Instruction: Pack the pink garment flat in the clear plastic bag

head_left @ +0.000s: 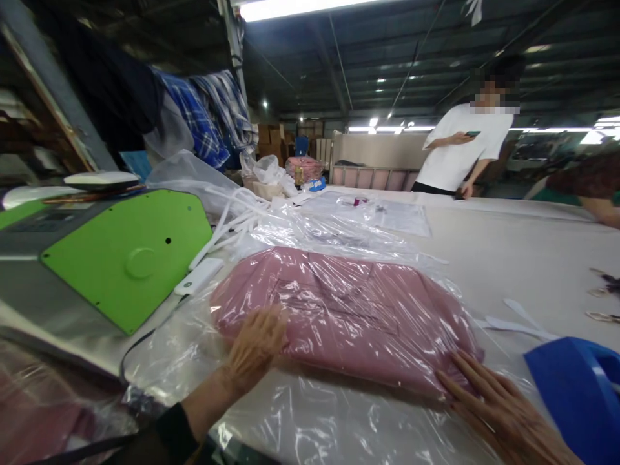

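Observation:
A folded pink garment [349,310] lies flat on the table inside a clear plastic bag [300,407], whose loose film spreads out in front of and behind it. My left hand [256,339] rests on the garment's near left part, over the film, palm down with nothing gripped. At the near right corner, my right hand [494,397] lies on the bag with its fingers stretched out. More clear plastic sheets [310,226] lie just behind the garment.
A green and grey machine [130,252] stands at the left, a white device [198,276] beside it. A blue object [576,387] and white strips [518,326] lie right. Across the table [542,245], a person [465,145] holds a phone; another person's arm [600,210] shows far right.

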`<state>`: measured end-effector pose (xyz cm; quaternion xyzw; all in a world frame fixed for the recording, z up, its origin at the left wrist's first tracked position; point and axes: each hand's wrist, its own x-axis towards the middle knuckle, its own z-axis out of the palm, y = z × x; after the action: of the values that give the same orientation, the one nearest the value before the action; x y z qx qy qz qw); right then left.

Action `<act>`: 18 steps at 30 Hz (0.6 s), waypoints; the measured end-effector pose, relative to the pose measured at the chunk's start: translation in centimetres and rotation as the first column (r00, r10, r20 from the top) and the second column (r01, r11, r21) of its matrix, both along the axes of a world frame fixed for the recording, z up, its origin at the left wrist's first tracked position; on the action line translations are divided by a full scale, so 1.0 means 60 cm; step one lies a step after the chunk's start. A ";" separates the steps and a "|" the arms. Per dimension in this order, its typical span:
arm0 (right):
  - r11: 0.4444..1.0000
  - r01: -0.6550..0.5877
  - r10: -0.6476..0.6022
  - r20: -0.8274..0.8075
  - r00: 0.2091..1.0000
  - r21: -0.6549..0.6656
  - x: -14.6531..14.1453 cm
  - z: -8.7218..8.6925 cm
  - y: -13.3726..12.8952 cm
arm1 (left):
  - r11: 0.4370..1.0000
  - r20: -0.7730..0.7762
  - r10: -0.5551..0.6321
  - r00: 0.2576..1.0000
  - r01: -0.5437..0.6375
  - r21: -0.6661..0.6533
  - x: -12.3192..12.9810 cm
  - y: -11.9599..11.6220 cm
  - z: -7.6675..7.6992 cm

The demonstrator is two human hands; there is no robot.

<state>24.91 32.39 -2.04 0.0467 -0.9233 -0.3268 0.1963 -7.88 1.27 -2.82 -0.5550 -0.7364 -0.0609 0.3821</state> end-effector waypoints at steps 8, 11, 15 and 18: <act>0.993 0.019 -0.022 -0.021 1.000 -0.118 0.005 -0.003 -0.002 | 0.893 0.561 -0.350 0.750 0.449 -0.043 -0.015 0.019 -0.025; 0.988 0.051 -0.053 -0.008 0.999 -0.146 0.003 0.007 -0.013 | 0.895 0.533 -0.325 0.781 0.437 -0.094 -0.001 0.017 -0.031; 0.978 -0.006 -0.008 -0.066 0.998 -0.208 -0.009 0.024 -0.078 | 0.888 0.408 -0.328 0.852 0.425 -0.174 0.012 0.018 -0.043; 0.952 -0.227 0.229 -0.017 0.973 -0.207 -0.018 0.012 -0.168 | 0.896 0.398 -0.323 0.859 0.413 -0.164 0.012 0.020 -0.050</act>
<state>23.81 22.28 -1.31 0.1333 -0.9415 -0.2035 0.2334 -7.15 2.44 -5.83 -0.7082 -0.6747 -0.1432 0.1506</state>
